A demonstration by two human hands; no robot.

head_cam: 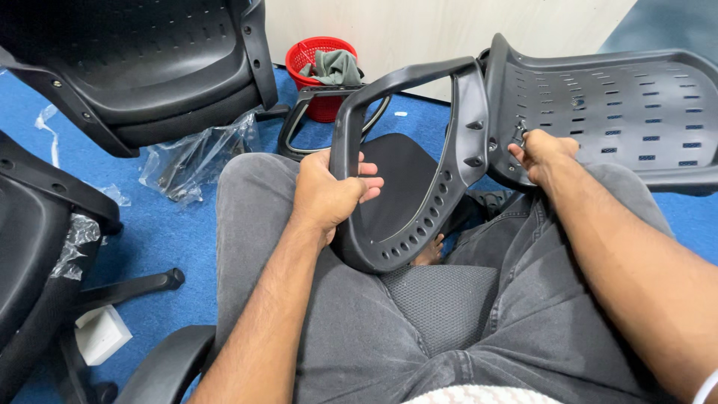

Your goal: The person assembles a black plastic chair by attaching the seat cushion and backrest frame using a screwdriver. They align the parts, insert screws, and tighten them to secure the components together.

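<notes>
The left hand holds the armrest firmly; the right hand pinches a small screw at the seat shell. The screw may slip from the fingers if the armrest shifts.

The left hand gripped the rim of a black plastic loop-shaped chair armrest, fingers curled around its bar. The right hand pinched a small metal tool at the side of a black perforated plastic seat shell, which the armrest touched. Both rested over grey-jeaned legs. Behind, a red mesh basket holding a grey cloth stood on blue carpet, near crumpled clear plastic wrapping.
</notes>
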